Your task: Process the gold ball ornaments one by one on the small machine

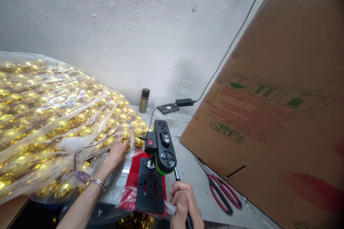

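Observation:
My left hand [118, 154], with a silver bangle at its wrist, reaches to the edge of a large clear plastic bag [76, 143] full of shiny gold balls. Its fingers are curled about a gold ball [125, 146] there. My right hand [185, 202] is closed round the black handle of a tool with a metal shaft [176, 173]; the shaft's far end is hidden behind a black machine. This machine [166, 143] has round vents, buttons and a red switch [151, 142], and stands on a slotted black base plate [150, 186] over red cloth [131, 171].
Red-and-black-handled scissors [224, 193] lie on the grey table [192, 186], right of my right hand. A big cardboard box [268, 114] leans at the right. By the wall stand a spray can [144, 100], a dark flat panel [168, 108] and a power adapter [185, 102] with its cable.

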Tool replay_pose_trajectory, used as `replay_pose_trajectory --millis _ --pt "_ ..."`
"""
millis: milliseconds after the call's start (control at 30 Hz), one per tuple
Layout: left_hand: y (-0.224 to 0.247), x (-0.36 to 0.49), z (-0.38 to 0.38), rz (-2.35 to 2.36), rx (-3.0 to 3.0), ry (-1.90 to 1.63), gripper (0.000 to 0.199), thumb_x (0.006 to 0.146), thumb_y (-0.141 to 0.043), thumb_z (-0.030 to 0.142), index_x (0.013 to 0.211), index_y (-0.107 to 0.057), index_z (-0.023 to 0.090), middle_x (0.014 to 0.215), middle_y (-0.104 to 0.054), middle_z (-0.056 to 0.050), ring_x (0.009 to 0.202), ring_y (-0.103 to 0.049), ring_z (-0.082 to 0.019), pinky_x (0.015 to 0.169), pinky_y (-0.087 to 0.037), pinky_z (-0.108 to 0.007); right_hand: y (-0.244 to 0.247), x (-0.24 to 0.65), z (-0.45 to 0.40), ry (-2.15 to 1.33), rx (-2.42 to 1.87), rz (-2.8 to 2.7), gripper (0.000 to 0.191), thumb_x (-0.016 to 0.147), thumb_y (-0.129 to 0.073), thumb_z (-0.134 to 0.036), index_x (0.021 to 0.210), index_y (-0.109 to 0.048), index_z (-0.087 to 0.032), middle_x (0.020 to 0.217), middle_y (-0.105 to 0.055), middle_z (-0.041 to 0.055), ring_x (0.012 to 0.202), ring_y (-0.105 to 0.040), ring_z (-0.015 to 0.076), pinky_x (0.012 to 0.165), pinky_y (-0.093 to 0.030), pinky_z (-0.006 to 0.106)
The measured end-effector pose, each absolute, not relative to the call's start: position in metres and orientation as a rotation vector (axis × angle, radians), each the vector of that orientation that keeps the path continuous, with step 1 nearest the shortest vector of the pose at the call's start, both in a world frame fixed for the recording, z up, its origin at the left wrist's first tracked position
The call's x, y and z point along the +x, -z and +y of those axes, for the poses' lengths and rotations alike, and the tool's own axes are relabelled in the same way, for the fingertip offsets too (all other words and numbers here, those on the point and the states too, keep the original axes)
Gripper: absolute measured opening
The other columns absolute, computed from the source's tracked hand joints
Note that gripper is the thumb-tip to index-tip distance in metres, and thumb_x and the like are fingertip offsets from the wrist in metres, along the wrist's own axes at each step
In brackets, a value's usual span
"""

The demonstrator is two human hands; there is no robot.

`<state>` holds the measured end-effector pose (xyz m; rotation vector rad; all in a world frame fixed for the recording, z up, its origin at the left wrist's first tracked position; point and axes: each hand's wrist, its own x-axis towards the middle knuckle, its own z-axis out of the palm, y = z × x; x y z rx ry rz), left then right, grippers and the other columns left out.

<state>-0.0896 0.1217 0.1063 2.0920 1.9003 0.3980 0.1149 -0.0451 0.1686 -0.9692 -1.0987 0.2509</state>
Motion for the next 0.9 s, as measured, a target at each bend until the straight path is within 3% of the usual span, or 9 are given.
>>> replay_pose_trajectory --millis 100,167,233,367,500,600,700,767,900 --pt "-0.109 -0.09 0.113 1.813 1.865 -0.602 0.051 0.095 -0.066 0.039 0.141 -0.061 0.017 0.123 -0.077 -0.018 0.113 -0.077 -0.035 0.094 -0.061 -0.043 -0.168 0.115 -0.044 -0.238 -0.952 -1.111 0.04 0.111 -0.046 -0.017 0.071 -0.05 -0.022 0.072 -0.052 -0.003 0.065 -0.049 0.0126 0.064 -0.035 0.03" --pt "-0.112 -0.091 0.104 1.739 1.727 -0.696 0.058 0.105 -0.048 0.055 0.148 -0.054 0.016 0.114 -0.079 -0.014 0.098 -0.081 -0.03 0.082 -0.064 -0.039 -0.167 0.115 -0.044 -0.24 -0.96 -1.111 0.041 0.111 -0.046 -0.017 0.07 -0.05 -0.022 0.072 -0.052 -0.0027 0.066 -0.05 0.0127 0.064 -0.036 0.029" --pt "-0.113 -0.089 0.09 1.555 1.436 -0.861 0.062 0.105 -0.044 0.061 0.15 -0.051 0.019 0.112 -0.079 -0.012 0.084 -0.082 -0.025 0.07 -0.064 -0.033 -0.167 0.117 -0.043 -0.243 -0.964 -1.114 0.041 0.11 -0.047 -0.017 0.07 -0.049 -0.022 0.071 -0.052 -0.0026 0.066 -0.05 0.0125 0.064 -0.036 0.029" --pt "-0.11 -0.076 0.057 1.041 0.651 -1.179 0.06 0.09 -0.08 0.054 0.14 -0.062 0.025 0.113 -0.079 -0.008 0.084 -0.08 -0.021 0.068 -0.065 -0.029 -0.166 0.126 -0.039 -0.187 -0.925 -1.202 0.039 0.109 -0.047 -0.013 0.071 -0.05 -0.022 0.069 -0.052 -0.0029 0.063 -0.052 0.0117 0.06 -0.037 0.027" --pt "-0.097 -0.055 0.031 0.975 0.443 -1.235 0.047 0.087 -0.084 0.048 0.126 -0.071 0.023 0.115 -0.08 -0.008 0.091 -0.079 -0.021 0.067 -0.065 -0.027 -0.167 0.137 -0.035 -0.115 -0.869 -1.332 0.035 0.107 -0.046 -0.01 0.074 -0.049 -0.022 0.068 -0.051 -0.0033 0.061 -0.053 0.0108 0.055 -0.038 0.025" --pt "-0.081 -0.038 0.023 1.033 0.48 -1.208 0.06 0.073 -0.094 0.052 0.119 -0.072 0.021 0.114 -0.081 -0.01 0.093 -0.079 -0.023 0.073 -0.065 -0.029 -0.173 0.138 -0.033 -0.129 -0.88 -1.347 0.034 0.106 -0.046 -0.008 0.076 -0.049 -0.022 0.07 -0.051 -0.0031 0.063 -0.054 0.0106 0.057 -0.041 0.024" --pt "-0.065 -0.022 0.021 1.173 0.684 -1.167 0.069 0.061 -0.096 0.061 0.108 -0.068 0.02 0.096 -0.082 -0.008 0.089 -0.079 -0.027 0.078 -0.064 -0.034 -0.181 0.137 -0.033 -0.152 -0.881 -1.35 0.035 0.106 -0.045 -0.007 0.075 -0.05 -0.022 0.07 -0.05 -0.0032 0.064 -0.054 0.0107 0.057 -0.042 0.024" --pt "-0.056 -0.015 0.019 1.263 0.917 -1.18 0.064 0.066 -0.089 0.064 0.107 -0.065 0.021 0.095 -0.082 -0.007 0.092 -0.079 -0.029 0.083 -0.064 -0.04 -0.185 0.137 -0.033 -0.158 -0.88 -1.353 0.035 0.106 -0.045 -0.006 0.075 -0.051 -0.022 0.069 -0.05 -0.0032 0.064 -0.054 0.0111 0.057 -0.042 0.025" --pt "-0.042 -0.006 0.013 1.399 1.323 -1.183 0.058 0.08 -0.075 0.053 0.127 -0.063 0.021 0.123 -0.078 -0.013 0.11 -0.077 -0.032 0.099 -0.062 -0.051 -0.187 0.139 -0.035 -0.146 -0.887 -1.378 0.033 0.105 -0.045 -0.007 0.077 -0.052 -0.022 0.07 -0.051 -0.0031 0.063 -0.054 0.0111 0.057 -0.043 0.025"
